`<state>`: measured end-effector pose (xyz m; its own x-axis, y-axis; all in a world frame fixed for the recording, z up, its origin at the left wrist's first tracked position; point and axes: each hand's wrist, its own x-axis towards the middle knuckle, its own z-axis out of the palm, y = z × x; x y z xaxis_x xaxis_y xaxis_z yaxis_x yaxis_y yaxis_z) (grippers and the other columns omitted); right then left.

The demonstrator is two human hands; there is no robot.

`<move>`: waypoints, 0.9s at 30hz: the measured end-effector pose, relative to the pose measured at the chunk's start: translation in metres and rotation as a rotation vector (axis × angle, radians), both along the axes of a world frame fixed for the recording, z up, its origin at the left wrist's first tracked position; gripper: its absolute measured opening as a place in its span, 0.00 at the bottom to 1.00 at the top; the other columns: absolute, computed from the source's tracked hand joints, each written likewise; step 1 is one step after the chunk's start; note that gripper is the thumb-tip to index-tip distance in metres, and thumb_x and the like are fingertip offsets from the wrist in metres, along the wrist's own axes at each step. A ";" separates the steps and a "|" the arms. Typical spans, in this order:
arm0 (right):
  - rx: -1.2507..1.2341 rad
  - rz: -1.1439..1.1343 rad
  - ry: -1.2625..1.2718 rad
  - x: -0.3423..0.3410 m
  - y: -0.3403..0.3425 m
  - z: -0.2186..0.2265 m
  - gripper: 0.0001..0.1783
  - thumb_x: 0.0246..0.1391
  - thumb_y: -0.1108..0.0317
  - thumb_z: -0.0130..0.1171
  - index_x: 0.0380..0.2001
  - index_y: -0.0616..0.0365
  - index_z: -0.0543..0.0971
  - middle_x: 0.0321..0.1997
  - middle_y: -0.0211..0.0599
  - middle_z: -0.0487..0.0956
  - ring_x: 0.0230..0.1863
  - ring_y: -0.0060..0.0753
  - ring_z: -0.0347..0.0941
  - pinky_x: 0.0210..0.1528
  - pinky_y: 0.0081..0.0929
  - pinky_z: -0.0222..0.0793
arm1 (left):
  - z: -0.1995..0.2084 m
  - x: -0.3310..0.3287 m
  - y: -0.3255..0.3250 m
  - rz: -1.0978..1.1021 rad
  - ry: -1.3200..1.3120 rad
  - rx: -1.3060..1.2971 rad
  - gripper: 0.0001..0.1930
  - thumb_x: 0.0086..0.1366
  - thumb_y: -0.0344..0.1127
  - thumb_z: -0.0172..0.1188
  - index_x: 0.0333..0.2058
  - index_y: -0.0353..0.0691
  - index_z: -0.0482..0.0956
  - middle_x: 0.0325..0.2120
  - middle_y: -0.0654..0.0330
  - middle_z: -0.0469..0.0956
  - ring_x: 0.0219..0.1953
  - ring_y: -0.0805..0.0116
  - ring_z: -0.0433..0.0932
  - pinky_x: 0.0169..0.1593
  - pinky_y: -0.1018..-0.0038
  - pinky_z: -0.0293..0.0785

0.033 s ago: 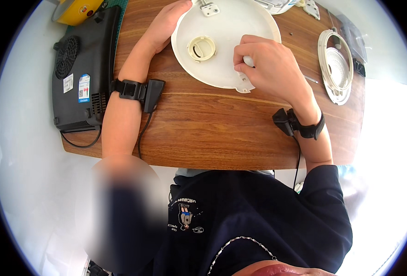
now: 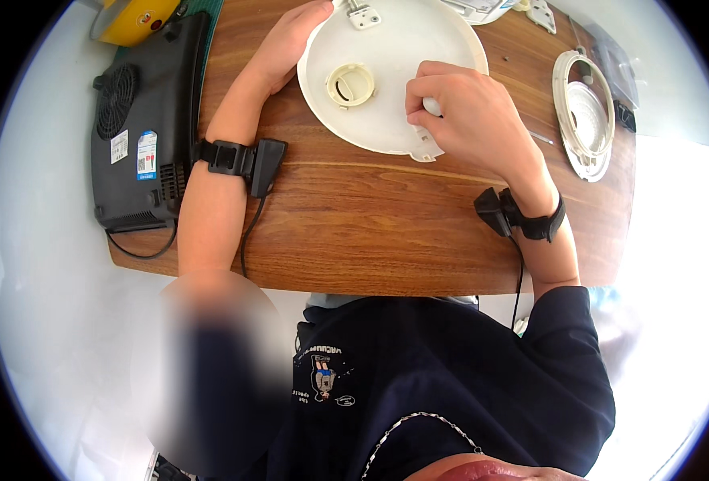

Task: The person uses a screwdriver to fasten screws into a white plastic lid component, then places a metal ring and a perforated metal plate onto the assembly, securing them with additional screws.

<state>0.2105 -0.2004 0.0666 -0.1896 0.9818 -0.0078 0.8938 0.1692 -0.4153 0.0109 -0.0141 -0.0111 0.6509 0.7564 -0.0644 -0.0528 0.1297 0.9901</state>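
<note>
Beneath right hand (image 2: 468,114), tight on white piece (image 2: 431,106), and against left hand (image 2: 292,42), grip unclear: white disc (image 2: 407,44)

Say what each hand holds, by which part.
The right hand grips a whitish thing near its rounded end; the rest is mostly hidden. The left hand touches the left rim of the round white cover; grip unclear.

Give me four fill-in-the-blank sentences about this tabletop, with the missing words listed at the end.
1. The left hand is at the rim of the round white cover, on its ____ side (left or right).
2. The right hand has its fingers curled around a small object coloured ____.
3. A cream ring lies inside the cover, to the ____ of the right hand.
4. The appliance with a fan grille is coloured ____.

Missing words: left; white; left; black
</note>
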 end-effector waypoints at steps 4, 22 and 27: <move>-0.029 0.024 0.018 0.004 0.004 0.002 0.03 0.54 0.68 0.65 0.29 0.52 0.82 0.35 0.32 0.81 0.35 0.45 0.79 0.37 0.42 0.74 | -0.012 -0.004 0.008 0.001 0.014 -0.030 0.21 0.78 0.47 0.48 0.51 0.35 0.80 0.44 0.62 0.82 0.45 0.73 0.79 0.49 0.73 0.75; 0.025 0.072 0.047 0.012 0.003 -0.002 0.03 0.56 0.69 0.64 0.30 0.54 0.81 0.35 0.31 0.80 0.37 0.42 0.76 0.39 0.37 0.71 | -0.015 -0.005 0.012 -0.051 -0.015 -0.040 0.21 0.79 0.47 0.48 0.51 0.35 0.80 0.44 0.62 0.83 0.44 0.73 0.79 0.49 0.73 0.75; 0.023 0.057 0.013 0.010 0.003 -0.003 0.02 0.56 0.68 0.64 0.30 0.53 0.83 0.35 0.32 0.81 0.37 0.43 0.77 0.39 0.38 0.73 | -0.010 -0.002 0.008 -0.027 -0.009 -0.040 0.21 0.79 0.47 0.47 0.52 0.35 0.80 0.44 0.61 0.83 0.44 0.72 0.80 0.50 0.72 0.75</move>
